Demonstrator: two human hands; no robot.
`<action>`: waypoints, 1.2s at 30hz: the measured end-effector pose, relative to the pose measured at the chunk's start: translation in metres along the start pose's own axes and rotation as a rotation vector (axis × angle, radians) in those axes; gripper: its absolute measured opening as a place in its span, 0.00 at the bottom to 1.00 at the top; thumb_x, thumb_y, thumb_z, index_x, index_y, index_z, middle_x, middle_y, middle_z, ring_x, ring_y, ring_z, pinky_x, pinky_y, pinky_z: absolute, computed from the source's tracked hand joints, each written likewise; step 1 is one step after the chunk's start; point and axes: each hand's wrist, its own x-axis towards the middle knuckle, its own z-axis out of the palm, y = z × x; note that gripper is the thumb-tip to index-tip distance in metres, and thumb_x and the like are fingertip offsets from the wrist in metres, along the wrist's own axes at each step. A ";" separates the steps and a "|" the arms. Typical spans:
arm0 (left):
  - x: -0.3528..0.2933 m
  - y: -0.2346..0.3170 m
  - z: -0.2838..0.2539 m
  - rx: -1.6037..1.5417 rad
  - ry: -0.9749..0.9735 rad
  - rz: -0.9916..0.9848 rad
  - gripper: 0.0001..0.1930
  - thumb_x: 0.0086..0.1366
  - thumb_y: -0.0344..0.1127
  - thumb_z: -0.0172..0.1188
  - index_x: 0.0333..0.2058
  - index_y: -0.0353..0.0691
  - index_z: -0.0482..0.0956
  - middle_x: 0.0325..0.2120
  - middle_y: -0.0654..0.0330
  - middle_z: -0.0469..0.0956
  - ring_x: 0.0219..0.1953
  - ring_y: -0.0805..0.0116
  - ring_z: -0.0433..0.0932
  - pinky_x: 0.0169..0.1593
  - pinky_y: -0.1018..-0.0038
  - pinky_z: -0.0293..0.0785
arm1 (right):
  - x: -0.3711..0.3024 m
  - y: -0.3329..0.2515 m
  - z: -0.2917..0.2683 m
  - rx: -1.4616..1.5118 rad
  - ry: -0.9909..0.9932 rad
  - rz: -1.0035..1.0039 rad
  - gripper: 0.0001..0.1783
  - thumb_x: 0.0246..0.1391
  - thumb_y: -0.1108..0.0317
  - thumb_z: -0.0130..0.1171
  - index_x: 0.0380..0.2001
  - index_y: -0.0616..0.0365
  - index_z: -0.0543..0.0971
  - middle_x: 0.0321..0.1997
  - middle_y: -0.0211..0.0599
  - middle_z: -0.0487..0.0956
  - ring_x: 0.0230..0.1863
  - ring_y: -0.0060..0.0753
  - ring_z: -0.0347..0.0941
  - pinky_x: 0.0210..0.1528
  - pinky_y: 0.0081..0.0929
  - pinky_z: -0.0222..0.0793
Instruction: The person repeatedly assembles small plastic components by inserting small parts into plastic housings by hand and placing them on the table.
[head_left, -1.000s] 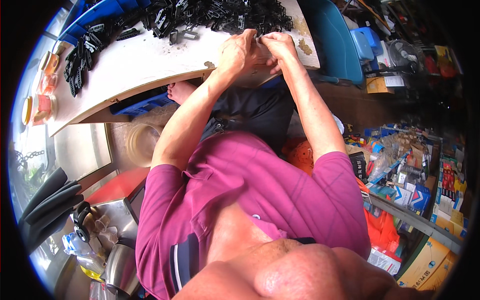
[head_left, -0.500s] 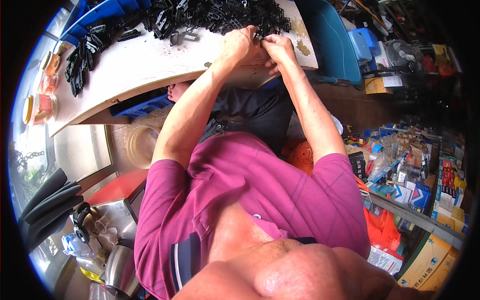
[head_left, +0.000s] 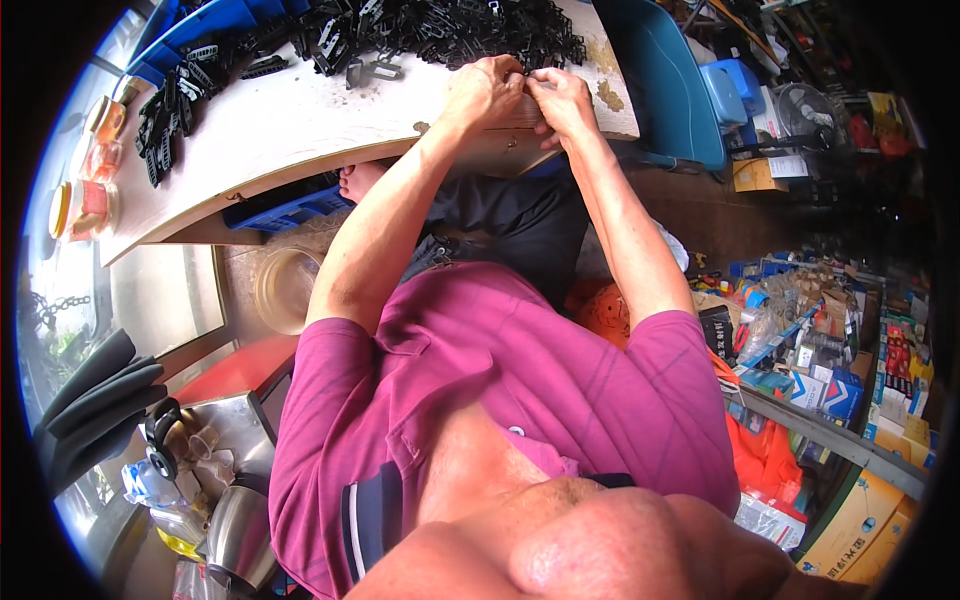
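Close together over the near edge of the wooden table (head_left: 300, 125), my two hands meet at their fingertips. My left hand (head_left: 484, 93) has its fingers curled inward, and whatever they grip is too small and hidden to name. Thumb and forefinger of my right hand (head_left: 563, 101) are pinched beside it, the other fingers bent below. Just beyond both hands lies a large heap of black plastic clip-like parts (head_left: 450, 32). A few grey-looking parts (head_left: 375, 72) lie apart from the heap, to the left of my left hand.
At the far left are a blue crate (head_left: 215, 28), a smaller pile of black parts (head_left: 165, 125) and lidded jars (head_left: 90, 205). A teal bin (head_left: 672, 90) stands right of the table. Below the tabletop are another blue crate (head_left: 290, 208) and a clear round tub (head_left: 284, 288).
The whole view has shifted very slightly. My hands stay together at the table edge, with only small finger movements; nothing is visibly put down or picked up.
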 end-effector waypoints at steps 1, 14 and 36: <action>0.001 -0.001 -0.002 -0.038 -0.020 -0.031 0.16 0.60 0.47 0.52 0.41 0.49 0.82 0.32 0.51 0.83 0.39 0.50 0.81 0.43 0.61 0.76 | -0.001 0.001 0.001 -0.002 -0.010 -0.005 0.15 0.58 0.60 0.56 0.48 0.49 0.78 0.28 0.38 0.78 0.13 0.26 0.69 0.09 0.30 0.70; -0.005 0.002 -0.015 -0.433 0.011 -0.321 0.20 0.57 0.49 0.53 0.26 0.39 0.85 0.21 0.56 0.83 0.26 0.64 0.82 0.37 0.70 0.78 | -0.020 -0.002 0.013 0.209 -0.053 -0.116 0.21 0.54 0.50 0.65 0.42 0.55 0.79 0.13 0.27 0.70 0.10 0.20 0.66 0.10 0.25 0.70; -0.076 -0.018 -0.042 -0.604 0.396 -0.188 0.16 0.66 0.44 0.57 0.31 0.34 0.82 0.18 0.54 0.77 0.20 0.68 0.76 0.27 0.69 0.72 | -0.045 -0.005 0.083 0.923 -0.089 -0.110 0.10 0.54 0.64 0.66 0.29 0.59 0.79 0.12 0.24 0.68 0.11 0.20 0.63 0.17 0.25 0.69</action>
